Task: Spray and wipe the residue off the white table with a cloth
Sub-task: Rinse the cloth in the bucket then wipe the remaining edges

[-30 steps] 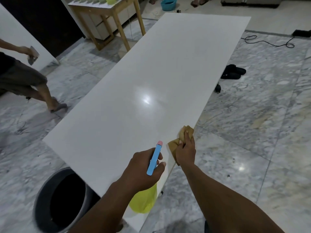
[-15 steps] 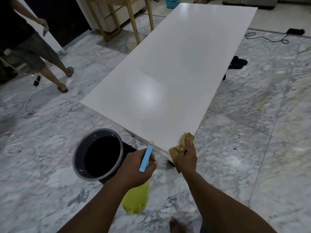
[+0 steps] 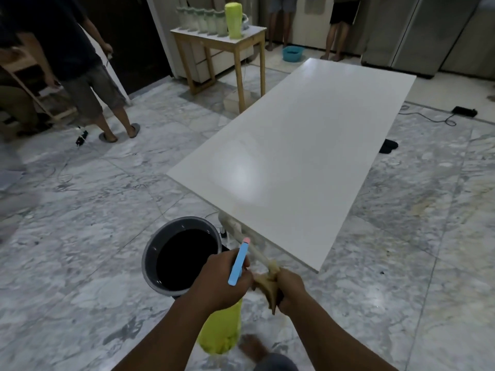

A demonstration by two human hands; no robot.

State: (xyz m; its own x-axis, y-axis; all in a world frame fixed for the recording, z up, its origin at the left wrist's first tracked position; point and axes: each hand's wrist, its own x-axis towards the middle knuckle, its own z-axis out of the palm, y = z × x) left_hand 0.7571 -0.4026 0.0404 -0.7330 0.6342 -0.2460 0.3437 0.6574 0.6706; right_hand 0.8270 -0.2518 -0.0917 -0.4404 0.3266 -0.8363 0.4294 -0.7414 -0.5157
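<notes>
Two risks: beside the open bucket (image 3: 184, 258), the left grip (image 3: 222, 283) clasps the spray bottle (image 3: 222, 329) over the floor (image 3: 150, 311), so a squeeze now would likely wet marble. The cloth (image 3: 266, 283), bunched in the right grip (image 3: 292, 290), sits short of the white bench (image 3: 308, 156); near-corner residue may be missed.

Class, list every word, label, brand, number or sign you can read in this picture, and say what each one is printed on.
None can be read.
The yellow-green spray bottle in the left hand shows no label on its visible side.
The cloth in the right hand is plain.
The jars on the wooden side table are too small and dim to show any print.
The white table and grey bucket show no markings.
</notes>
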